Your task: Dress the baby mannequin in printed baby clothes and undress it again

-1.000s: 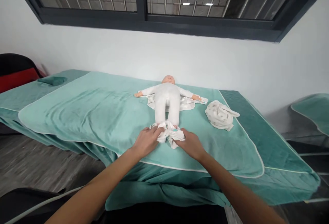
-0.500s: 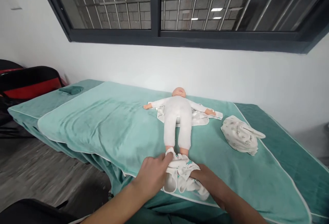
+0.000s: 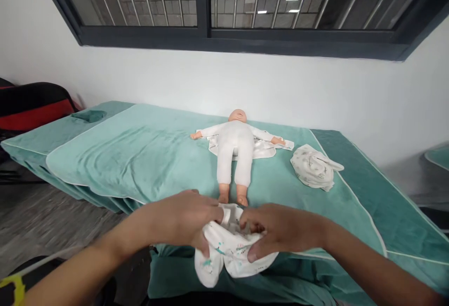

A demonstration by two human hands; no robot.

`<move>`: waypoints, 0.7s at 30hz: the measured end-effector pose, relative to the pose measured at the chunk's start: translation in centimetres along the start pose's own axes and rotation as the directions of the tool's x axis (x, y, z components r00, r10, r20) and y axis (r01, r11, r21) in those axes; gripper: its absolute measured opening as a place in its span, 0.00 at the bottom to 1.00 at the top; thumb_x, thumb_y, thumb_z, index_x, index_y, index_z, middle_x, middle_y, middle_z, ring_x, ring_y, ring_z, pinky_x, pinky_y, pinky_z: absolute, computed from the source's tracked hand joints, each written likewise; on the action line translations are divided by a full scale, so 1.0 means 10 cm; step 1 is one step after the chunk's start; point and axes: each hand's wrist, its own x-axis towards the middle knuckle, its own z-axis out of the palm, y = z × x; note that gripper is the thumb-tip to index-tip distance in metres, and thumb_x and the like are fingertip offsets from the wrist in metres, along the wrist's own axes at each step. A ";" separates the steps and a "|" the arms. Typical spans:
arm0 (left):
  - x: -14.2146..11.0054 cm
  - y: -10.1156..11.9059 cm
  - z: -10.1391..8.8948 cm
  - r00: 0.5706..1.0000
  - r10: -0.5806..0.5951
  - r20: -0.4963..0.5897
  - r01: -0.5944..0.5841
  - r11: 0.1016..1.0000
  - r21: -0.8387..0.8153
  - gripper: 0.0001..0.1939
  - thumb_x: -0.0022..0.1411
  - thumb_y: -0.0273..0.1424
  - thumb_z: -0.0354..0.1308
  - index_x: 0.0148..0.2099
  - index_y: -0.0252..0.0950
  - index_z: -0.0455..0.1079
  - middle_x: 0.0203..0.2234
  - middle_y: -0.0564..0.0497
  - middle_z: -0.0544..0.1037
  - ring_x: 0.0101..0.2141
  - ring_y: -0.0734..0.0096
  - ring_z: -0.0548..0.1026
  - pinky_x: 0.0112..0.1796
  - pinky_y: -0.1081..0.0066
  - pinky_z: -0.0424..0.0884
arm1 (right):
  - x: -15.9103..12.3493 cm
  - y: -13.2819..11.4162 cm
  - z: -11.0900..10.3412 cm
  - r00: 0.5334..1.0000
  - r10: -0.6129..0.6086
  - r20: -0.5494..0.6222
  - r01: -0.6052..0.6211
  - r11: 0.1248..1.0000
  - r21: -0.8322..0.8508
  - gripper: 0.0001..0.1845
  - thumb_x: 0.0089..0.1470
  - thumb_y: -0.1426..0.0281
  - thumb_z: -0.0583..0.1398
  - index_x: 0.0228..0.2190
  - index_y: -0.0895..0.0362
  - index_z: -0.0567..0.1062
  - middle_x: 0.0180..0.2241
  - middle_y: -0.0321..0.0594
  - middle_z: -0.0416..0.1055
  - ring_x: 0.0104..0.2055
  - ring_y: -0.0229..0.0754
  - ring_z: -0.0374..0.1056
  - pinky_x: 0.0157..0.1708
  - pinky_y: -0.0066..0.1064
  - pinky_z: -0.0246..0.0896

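White printed baby pants (image 3: 228, 250) are held bunched between my two hands at the front edge of the bed. My left hand (image 3: 189, 219) is closed on the left side of their opening, thumb outside. Gripping the opposite side, my right hand (image 3: 277, 231) has curled fingers inside the cloth and the thumb in front. Two short leg parts hang towards me. Just beyond the pants lies a baby doll (image 3: 235, 142) on its back, its bare feet (image 3: 233, 193) towards me. A printed baby top (image 3: 261, 149) is spread under its torso and arms.
A crumpled printed white cloth (image 3: 313, 168) lies right of the doll. The bed (image 3: 115, 156) has a green cover and stands against a white wall under a barred window (image 3: 206, 34). Black and red chairs (image 3: 35, 107) are at the left.
Both hands have drawn the pants back from the doll's feet and turned them, so the opening now faces the doll. The feet have come into view. The camera view has shifted slightly.
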 end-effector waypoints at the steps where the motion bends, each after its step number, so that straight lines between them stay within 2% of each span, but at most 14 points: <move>1: 0.00 0.06 -0.12 0.999 0.023 -0.042 -0.024 1.000 -0.016 0.05 0.67 0.36 0.58 0.41 0.42 0.70 0.37 0.57 0.78 0.35 0.72 0.75 0.38 0.70 0.62 | 0.02 -0.09 -0.04 0.999 -0.029 0.035 0.029 1.000 0.011 0.24 0.47 0.51 0.70 0.33 0.54 0.69 0.28 0.29 0.61 0.28 0.35 0.55 0.27 0.28 0.44; 3: 0.01 0.16 -0.32 0.976 0.004 -0.216 0.002 1.000 0.028 0.09 0.70 0.27 0.49 0.36 0.38 0.67 0.32 0.56 0.75 0.31 0.74 0.71 0.38 0.69 0.60 | 0.07 -0.25 -0.10 0.992 -0.110 0.059 0.106 0.992 0.069 0.26 0.46 0.52 0.71 0.29 0.54 0.65 0.27 0.28 0.56 0.28 0.33 0.51 0.27 0.27 0.45; 5: -0.01 0.20 -0.45 0.907 -0.046 -0.419 0.078 0.995 0.058 0.10 0.68 0.24 0.47 0.32 0.37 0.63 0.29 0.55 0.72 0.29 0.73 0.66 0.35 0.69 0.58 | 0.10 -0.38 -0.17 0.981 -0.194 -0.001 0.191 0.966 0.173 0.25 0.47 0.53 0.71 0.28 0.55 0.65 0.27 0.28 0.56 0.28 0.33 0.52 0.27 0.27 0.47; 7: -0.07 0.17 -0.53 0.820 -0.138 -0.556 0.162 0.987 -0.005 0.08 0.65 0.26 0.52 0.31 0.37 0.62 0.26 0.55 0.69 0.28 0.73 0.64 0.32 0.70 0.56 | 0.09 -0.48 -0.25 0.959 -0.234 -0.162 0.269 0.930 0.251 0.22 0.50 0.53 0.69 0.30 0.55 0.67 0.28 0.30 0.60 0.28 0.34 0.56 0.27 0.27 0.50; 8: -0.11 0.13 -0.56 0.787 -0.201 -0.583 0.197 0.978 -0.071 0.06 0.64 0.29 0.54 0.32 0.37 0.63 0.25 0.55 0.69 0.28 0.73 0.64 0.30 0.71 0.55 | 0.08 -0.53 -0.29 0.934 -0.239 -0.266 0.309 0.915 0.261 0.21 0.52 0.53 0.69 0.30 0.55 0.68 0.28 0.31 0.62 0.29 0.35 0.58 0.27 0.27 0.51; 9: -0.16 0.09 -0.58 0.777 -0.263 -0.572 0.217 0.965 -0.149 0.06 0.63 0.32 0.57 0.34 0.37 0.64 0.25 0.56 0.69 0.27 0.73 0.64 0.29 0.72 0.55 | 0.06 -0.57 -0.34 0.894 -0.242 -0.376 0.350 0.903 0.249 0.21 0.53 0.53 0.68 0.31 0.55 0.68 0.28 0.31 0.64 0.29 0.35 0.59 0.27 0.28 0.53; 10: -0.20 0.04 -0.60 0.798 -0.307 -0.519 0.215 0.949 -0.231 0.08 0.62 0.35 0.60 0.36 0.38 0.65 0.26 0.56 0.70 0.27 0.73 0.65 0.28 0.73 0.55 | 0.04 -0.61 -0.38 0.841 -0.250 -0.481 0.391 0.894 0.219 0.20 0.54 0.53 0.67 0.30 0.54 0.68 0.28 0.32 0.65 0.29 0.36 0.60 0.28 0.28 0.54; 12: -0.29 -0.06 -0.61 0.889 -0.307 -0.341 0.170 0.911 -0.377 0.14 0.62 0.43 0.61 0.38 0.38 0.67 0.27 0.56 0.70 0.28 0.74 0.66 0.28 0.74 0.58 | 0.01 -0.66 -0.45 0.728 -0.289 -0.621 0.448 0.887 0.113 0.20 0.56 0.54 0.66 0.29 0.54 0.67 0.28 0.32 0.65 0.29 0.36 0.60 0.29 0.29 0.54; 13: -0.33 -0.11 -0.61 0.920 -0.284 -0.270 0.148 0.890 -0.431 0.16 0.64 0.46 0.59 0.37 0.38 0.67 0.28 0.56 0.70 0.29 0.74 0.67 0.28 0.75 0.59 | 0.01 -0.67 -0.47 0.689 -0.322 -0.650 0.447 0.894 0.031 0.20 0.57 0.54 0.66 0.27 0.54 0.67 0.26 0.32 0.64 0.29 0.36 0.60 0.29 0.30 0.54; 14: -0.36 -0.15 -0.59 0.935 -0.269 -0.231 0.136 0.874 -0.466 0.17 0.66 0.47 0.56 0.36 0.37 0.67 0.28 0.56 0.70 0.29 0.74 0.67 0.29 0.75 0.60 | 0.01 -0.66 -0.48 0.670 -0.364 -0.647 0.422 0.904 -0.072 0.20 0.57 0.55 0.66 0.25 0.54 0.67 0.25 0.31 0.63 0.28 0.36 0.59 0.30 0.30 0.53; 16: -0.41 -0.20 -0.54 0.933 -0.271 -0.236 0.125 0.861 -0.493 0.19 0.69 0.48 0.52 0.35 0.37 0.67 0.28 0.56 0.70 0.30 0.74 0.68 0.32 0.75 0.62 | 0.05 -0.60 -0.46 0.696 -0.454 -0.556 0.332 0.890 -0.312 0.22 0.58 0.58 0.65 0.21 0.55 0.66 0.23 0.32 0.61 0.29 0.37 0.58 0.32 0.32 0.52; 18: -0.44 -0.23 -0.48 0.930 -0.270 -0.251 0.117 0.862 -0.493 0.18 0.69 0.47 0.53 0.37 0.38 0.69 0.28 0.56 0.72 0.31 0.74 0.68 0.33 0.74 0.62 | 0.09 -0.49 -0.40 0.762 -0.499 -0.414 0.256 0.818 -0.515 0.23 0.60 0.59 0.65 0.20 0.56 0.67 0.22 0.33 0.62 0.30 0.38 0.58 0.36 0.34 0.53; 21: -0.47 -0.28 -0.37 0.948 -0.245 -0.205 0.123 0.872 -0.473 0.18 0.69 0.47 0.53 0.37 0.38 0.70 0.28 0.56 0.72 0.30 0.74 0.67 0.32 0.74 0.61 | 0.14 -0.30 -0.31 0.849 -0.451 -0.275 0.196 0.752 -0.630 0.16 0.61 0.59 0.64 0.26 0.56 0.73 0.33 0.38 0.70 0.38 0.42 0.63 0.43 0.37 0.55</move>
